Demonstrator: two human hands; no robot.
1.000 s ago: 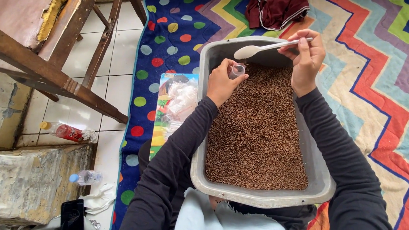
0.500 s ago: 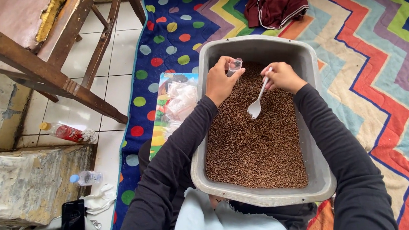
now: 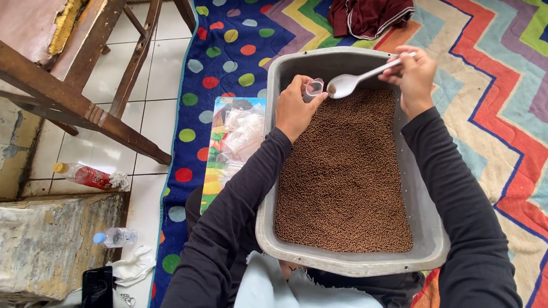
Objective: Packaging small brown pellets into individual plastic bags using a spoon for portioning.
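A grey plastic tub (image 3: 432, 240) rests on my lap, filled with small brown pellets (image 3: 348, 177). My left hand (image 3: 294, 108) holds a small clear plastic bag (image 3: 314, 88) open over the far left part of the tub. My right hand (image 3: 413, 77) grips the handle of a white plastic spoon (image 3: 354, 80). The spoon's bowl carries some pellets and sits right at the mouth of the bag.
A colourful mat (image 3: 517, 112) covers the floor, with a dark red cloth (image 3: 368, 9) at its far edge. Clear bags lie on a printed sheet (image 3: 235, 139) at my left. A wooden chair frame (image 3: 94, 92), two bottles (image 3: 89, 175) and a phone (image 3: 98, 289) sit further left.
My right hand scooped pellets from the tub with the spoon, then lifted it up to the bag's mouth. My left hand kept the bag in place.
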